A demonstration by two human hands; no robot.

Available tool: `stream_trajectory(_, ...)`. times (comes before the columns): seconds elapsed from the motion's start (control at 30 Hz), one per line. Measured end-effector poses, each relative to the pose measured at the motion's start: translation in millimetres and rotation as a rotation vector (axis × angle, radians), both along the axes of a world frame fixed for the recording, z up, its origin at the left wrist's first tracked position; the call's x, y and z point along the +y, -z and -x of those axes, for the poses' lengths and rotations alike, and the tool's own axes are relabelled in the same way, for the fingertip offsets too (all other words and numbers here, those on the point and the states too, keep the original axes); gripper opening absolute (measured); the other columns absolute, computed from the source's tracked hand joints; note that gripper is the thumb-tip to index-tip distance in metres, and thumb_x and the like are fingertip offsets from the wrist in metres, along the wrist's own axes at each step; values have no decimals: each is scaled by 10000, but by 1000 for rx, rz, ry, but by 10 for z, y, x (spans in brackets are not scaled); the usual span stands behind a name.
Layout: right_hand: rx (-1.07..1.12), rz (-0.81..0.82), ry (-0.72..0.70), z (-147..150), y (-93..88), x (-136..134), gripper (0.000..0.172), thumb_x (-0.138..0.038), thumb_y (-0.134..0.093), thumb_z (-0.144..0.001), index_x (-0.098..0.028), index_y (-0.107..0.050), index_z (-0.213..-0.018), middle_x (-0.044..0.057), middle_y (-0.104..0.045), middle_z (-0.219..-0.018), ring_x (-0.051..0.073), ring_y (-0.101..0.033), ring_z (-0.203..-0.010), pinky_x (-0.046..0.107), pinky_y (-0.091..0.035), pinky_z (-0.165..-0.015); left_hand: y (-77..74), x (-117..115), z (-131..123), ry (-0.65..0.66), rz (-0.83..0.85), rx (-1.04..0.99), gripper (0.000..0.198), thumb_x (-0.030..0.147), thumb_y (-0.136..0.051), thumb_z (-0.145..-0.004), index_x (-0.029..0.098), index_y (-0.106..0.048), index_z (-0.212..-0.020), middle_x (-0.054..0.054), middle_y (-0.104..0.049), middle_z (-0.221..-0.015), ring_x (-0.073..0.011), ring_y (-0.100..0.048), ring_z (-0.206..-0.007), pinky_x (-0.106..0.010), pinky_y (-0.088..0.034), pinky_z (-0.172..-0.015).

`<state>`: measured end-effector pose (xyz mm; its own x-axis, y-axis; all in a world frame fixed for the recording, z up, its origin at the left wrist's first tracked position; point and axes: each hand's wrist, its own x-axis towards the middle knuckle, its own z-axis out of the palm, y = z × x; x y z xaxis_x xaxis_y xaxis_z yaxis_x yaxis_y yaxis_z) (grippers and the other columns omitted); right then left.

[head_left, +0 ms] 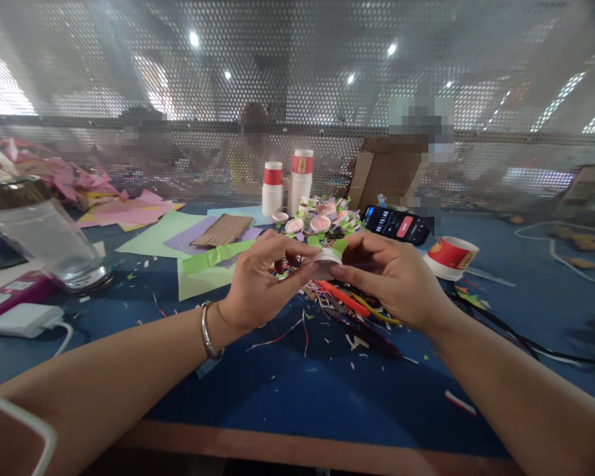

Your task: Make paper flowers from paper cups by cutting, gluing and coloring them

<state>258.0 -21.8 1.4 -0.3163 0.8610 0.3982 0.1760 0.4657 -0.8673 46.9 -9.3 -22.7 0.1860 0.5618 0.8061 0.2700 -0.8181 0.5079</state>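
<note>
Both my hands meet above the blue table and pinch a small white paper cup piece. My left hand is closed on its left side, thumb on top. From that side a green paper strip trails off to the left. My right hand is closed on the cup piece's right side. Under the hands lie red-handled scissors amid paper scraps.
Finished paper flowers lie behind my hands, with two stacks of red-and-white cups. A phone and a tipped cup sit to the right. Coloured paper sheets and a glass jar are on the left. People sit behind a mesh screen.
</note>
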Motion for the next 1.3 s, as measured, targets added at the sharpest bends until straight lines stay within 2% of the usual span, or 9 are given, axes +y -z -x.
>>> stream_trajectory(0.2, -41, -46, 50, -10, -5, 6, 240, -370, -836, -797, -216, -683, -900, -15, -665, -836, 129, -595, -740, 254, -478, -663, 27, 22, 2, 67, 152, -3, 282, 298, -718, -893, 222, -644, -1155, -25, -678, -902, -127, -607, -737, -275, -470, -629)
stream_trajectory(0.4, -97, -87, 79, 6, -54, 9, 303, -441, -833, -781, -201, -660, -849, -10, -646, -797, 136, -579, -707, 268, -464, -633, 53, 51, -19, 147, 245, -69, 329, 309, -730, -883, 243, -569, -1162, -10, -663, -876, -130, -610, -731, -282, -472, -634)
stream_trajectory(0.57, -62, -32, 83, 10, -45, 5, 312, -421, -853, -756, -206, -668, -886, -5, -672, -839, 137, -602, -704, 267, -470, -625, 57, 59, -35, 152, 273, -106, 345, 313, -738, -872, 248, -552, -1155, -3, -647, -868, -122, -602, -720, -277, -459, -603)
stream_trajectory(0.67, -22, 23, 93, -13, -3, 20, 345, -424, -859, -750, -215, -682, -958, -7, -679, -819, 146, -611, -699, 270, -480, -617, 47, 74, -47, 183, 362, -157, 377, 338, -760, -849, 242, -549, -1146, 0, -648, -847, -117, -596, -688, -276, -450, -588)
stream_trajectory(0.8, 3, 22, 77, -48, 53, 53, 314, -424, -816, -814, -234, -707, -1038, 10, -725, -911, 161, -652, -785, 300, -518, -716, 21, 98, -62, 278, 577, -255, 456, 382, -793, -814, 228, -507, -1134, -4, -688, -811, -112, -594, -636, -274, -423, -565)
stream_trajectory(1.0, 61, 86, 93, -43, 75, 83, 319, -413, -843, -781, -216, -728, -1004, 31, -753, -906, 195, -693, -844, 327, -547, -768, -3, 104, -67, 354, 718, -419, 501, 316, -836, -772, 212, -518, -1144, 34, -668, -763, -88, -587, -654, -235, -437, -608)
stream_trajectory(1.17, 116, 154, 81, -30, 78, 107, 359, -439, -857, -750, -217, -735, -1005, 55, -784, -997, 205, -715, -900, 352, -569, -830, -32, 109, -69, 383, 874, -497, 514, 245, -835, -760, 200, -531, -1171, 29, -675, -777, -92, -629, -691, -230, -492, -673)
stream_trajectory(1.3, 150, 220, 35, -55, 121, 142, 350, -409, -839, -783, -225, -729, -1059, 58, -779, -1047, 205, -719, -942, 380, -564, -904, -41, 118, -67, 447, 990, -525, 543, 243, -834, -760, 230, -511, -1196, 9, -707, -861, -124, -680, -723, -276, -555, -707)
